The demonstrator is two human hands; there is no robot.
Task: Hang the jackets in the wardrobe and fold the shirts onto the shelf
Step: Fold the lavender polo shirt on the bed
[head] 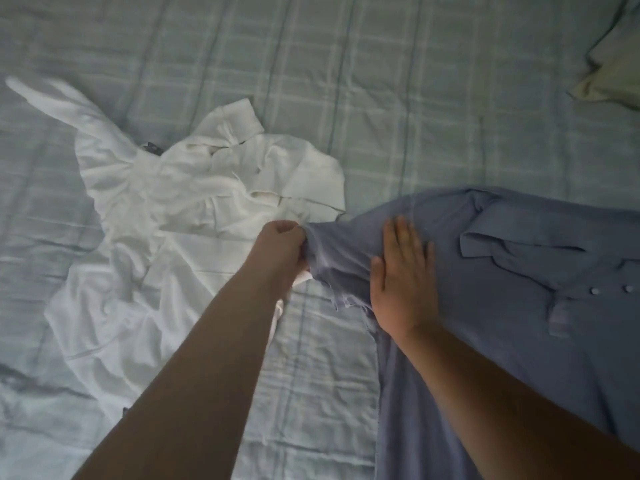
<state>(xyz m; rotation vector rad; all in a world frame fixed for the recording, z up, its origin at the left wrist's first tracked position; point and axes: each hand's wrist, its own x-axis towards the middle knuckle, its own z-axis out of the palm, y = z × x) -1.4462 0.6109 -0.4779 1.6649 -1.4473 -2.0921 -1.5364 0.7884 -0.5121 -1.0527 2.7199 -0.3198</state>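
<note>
**Two shirts on the checked bed**

Pale blue-green checked bedding [381, 81] fills our view, creased in places. On its right side lies a slate-blue cotton shirt [519, 341], collar [502, 244] open and two small buttons [595, 291] showing. Our left hand [280, 251] is curled tight, bunching the left-most edge of that blue shirt between fingers and thumb. Our right hand [401, 282] lies flat on the same shirt just beside the gathered part, fingers straight and together, palm down and holding nothing. A crumpled white long-sleeved shirt [156, 220] sprawls to the left; its near edge sits under our left hand, one sleeve flung towards the far left. A cream pillow [613, 74] sits at the far right corner.
</note>
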